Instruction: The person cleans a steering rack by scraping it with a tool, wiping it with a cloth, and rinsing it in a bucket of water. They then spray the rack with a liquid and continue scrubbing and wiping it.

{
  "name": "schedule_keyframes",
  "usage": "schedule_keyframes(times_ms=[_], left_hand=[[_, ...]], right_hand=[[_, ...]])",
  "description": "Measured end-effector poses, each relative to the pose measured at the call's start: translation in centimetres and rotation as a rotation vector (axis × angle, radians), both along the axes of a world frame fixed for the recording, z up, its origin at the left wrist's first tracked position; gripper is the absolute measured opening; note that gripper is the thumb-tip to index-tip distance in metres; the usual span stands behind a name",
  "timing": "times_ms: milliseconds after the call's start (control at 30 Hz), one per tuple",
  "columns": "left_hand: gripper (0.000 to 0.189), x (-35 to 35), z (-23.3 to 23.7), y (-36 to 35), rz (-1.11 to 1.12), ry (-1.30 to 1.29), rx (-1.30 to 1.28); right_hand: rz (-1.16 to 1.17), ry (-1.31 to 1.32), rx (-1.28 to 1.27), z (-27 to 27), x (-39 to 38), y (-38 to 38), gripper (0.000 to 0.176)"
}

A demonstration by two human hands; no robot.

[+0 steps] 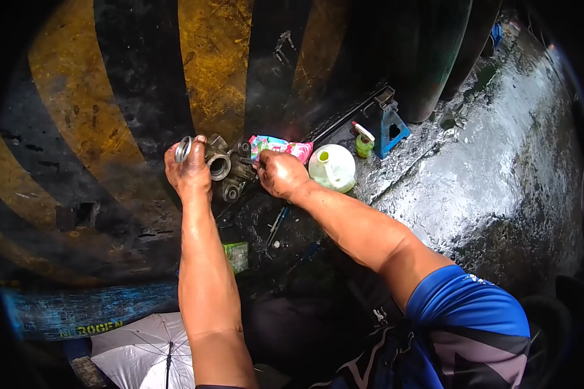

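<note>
A greasy metal housing (219,166) with round openings sits before the striped surface, between both hands. My left hand (191,170) is closed at its left side, with a shiny metal ring (183,149) held at the fingers. On the housing's right side is my right hand (280,174), its fingers curled together against the part; whatever they pinch is too small and hidden to name. Behind that hand lies a pink and blue packet (298,150), partly covered by it.
Right of the packet stands a cut white jug (333,167), then a green spray bottle (364,142) and a blue jack stand (389,133). Nearer me are a pen-like tool (278,225), a green box (237,257) and an open umbrella (150,347). Wet floor (461,194) lies right.
</note>
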State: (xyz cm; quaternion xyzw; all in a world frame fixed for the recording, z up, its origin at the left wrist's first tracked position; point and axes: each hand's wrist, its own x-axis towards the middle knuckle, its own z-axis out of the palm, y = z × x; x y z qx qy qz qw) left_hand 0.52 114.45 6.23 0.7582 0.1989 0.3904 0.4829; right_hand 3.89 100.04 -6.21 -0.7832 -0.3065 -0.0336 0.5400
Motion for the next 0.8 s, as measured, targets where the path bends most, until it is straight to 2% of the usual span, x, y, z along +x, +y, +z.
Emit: schedule_keyframes(times_ms=[100, 133, 233, 333, 433, 467, 533, 567, 633, 767, 800], left_hand=[[0.047, 0.0, 0.1, -0.1, -0.034, 0.000, -0.113], [0.047, -0.2, 0.3, -0.1, -0.029, 0.040, -0.066], [0.046, 0.1, 0.3, 0.2, 0.021, 0.030, 0.020], [0.046, 0.1, 0.2, 0.0, 0.029, 0.031, 0.023], [0.046, -0.5, -0.1, -0.5, 0.053, 0.043, 0.035], [0.046, -0.3, 0.3, -0.6, 0.089, 0.037, 0.084], [0.046, -0.1, 0.7, -0.5, 0.076, 0.032, 0.081], [0.046, -0.1, 0.5, -0.3, 0.066, 0.039, 0.073], [0.045, -0.6, -0.6, 0.1, 0.072, 0.072, 0.058], [0.043, -0.3, 0.0, 0.1, 0.085, 0.028, 0.108], [0.042, -0.4, -0.1, 0.5, 0.065, 0.017, 0.053]], right_hand=[[-0.033, -0.076, 0.114, 1.3, 0.4, 0.4, 0.018], [-0.047, 0.029, 0.070, 0.0, -0.2, 0.7, 0.020], [-0.058, 0.034, 0.150, -1.5, -1.1, 0.6, 0.017], [-0.094, 0.108, 0.302, 2.8, -0.2, 0.7, 0.015], [-0.107, 0.124, 0.203, 0.7, -0.4, 2.0, 0.016], [-0.046, 0.040, 0.126, -2.1, -0.6, 2.1, 0.016], [-0.027, 0.249, 0.225, -2.4, -0.8, 2.2, 0.019], [-0.037, 0.312, 0.236, 0.0, -0.9, 1.5, 0.020], [-0.062, 0.280, 0.289, 3.9, 0.1, 1.7, 0.021], [-0.023, 0.231, 0.152, -4.5, -0.9, 2.1, 0.018], [-0.052, 0.195, 0.416, -10.1, 0.4, 5.3, 0.014]])
